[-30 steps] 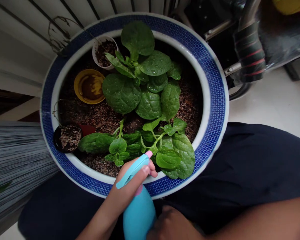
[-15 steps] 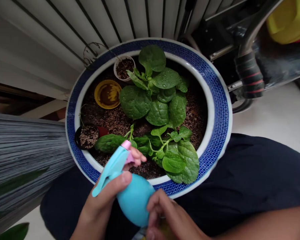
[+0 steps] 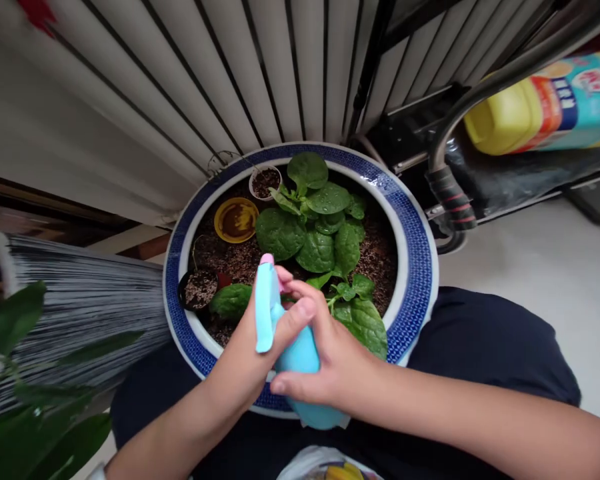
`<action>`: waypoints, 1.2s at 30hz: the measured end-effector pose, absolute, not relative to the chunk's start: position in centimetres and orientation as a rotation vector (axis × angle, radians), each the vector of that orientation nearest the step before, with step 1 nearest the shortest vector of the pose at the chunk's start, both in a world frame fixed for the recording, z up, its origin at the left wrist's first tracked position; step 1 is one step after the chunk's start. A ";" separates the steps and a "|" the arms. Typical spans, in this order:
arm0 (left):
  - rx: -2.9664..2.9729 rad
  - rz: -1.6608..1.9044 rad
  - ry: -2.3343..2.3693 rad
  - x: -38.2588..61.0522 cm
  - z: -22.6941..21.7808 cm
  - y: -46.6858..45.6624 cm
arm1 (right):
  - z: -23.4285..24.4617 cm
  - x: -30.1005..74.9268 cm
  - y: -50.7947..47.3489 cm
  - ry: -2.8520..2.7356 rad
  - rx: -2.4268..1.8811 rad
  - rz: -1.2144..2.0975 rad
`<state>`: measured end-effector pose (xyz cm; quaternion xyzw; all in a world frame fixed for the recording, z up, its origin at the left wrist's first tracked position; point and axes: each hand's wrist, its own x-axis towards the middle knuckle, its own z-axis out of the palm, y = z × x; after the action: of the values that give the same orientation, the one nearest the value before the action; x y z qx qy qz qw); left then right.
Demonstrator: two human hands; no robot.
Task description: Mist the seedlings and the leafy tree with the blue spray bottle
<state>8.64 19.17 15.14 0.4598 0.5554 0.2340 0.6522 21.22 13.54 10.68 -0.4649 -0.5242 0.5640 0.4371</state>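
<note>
A light-blue spray bottle (image 3: 299, 353) with a pink nozzle tip stands tilted between my hands, over the near rim of a large pot. My left hand (image 3: 265, 327) is closed round its neck and trigger, thumb on the near side. Wrapped about the body from the right is my right hand (image 3: 325, 353), its fingertips partly hidden behind the bottle. Just beyond, the blue-and-white pot (image 3: 420, 280) holds dark soil and a broad-leaved green plant (image 3: 313, 227) with water drops on its leaves. One low leaf (image 3: 365, 325) lies close to my right hand.
Inside the pot sit a yellow dish (image 3: 236, 220), a white cup of soil (image 3: 265, 183) and a small black pot (image 3: 199, 290). Behind is a ribbed radiator (image 3: 275, 73). A metal-handled cart (image 3: 450, 193) carries a yellow-capped bottle (image 3: 545, 110) at right. A plastic bag (image 3: 325, 460) lies below me.
My right hand has come up from below the bottle and now grips its body. The spray bottle has turned more upright. My view has shifted, bringing the bag and left-hand leaves into sight.
</note>
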 end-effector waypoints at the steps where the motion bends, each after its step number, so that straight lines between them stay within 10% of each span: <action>1: 1.100 0.512 1.222 8.8 15.2 19.4 | 10.8 21.3 13.7 -1.275 -1.145 1.417; 36: 1.188 -0.059 0.943 6.7 5.5 16.6 | 8.8 25.7 18.2 -0.645 -1.438 1.284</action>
<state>6.74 16.56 5.45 0.5385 0.4277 -0.0267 0.7255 25.75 18.22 8.81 -0.6013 -0.2699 0.5369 0.5266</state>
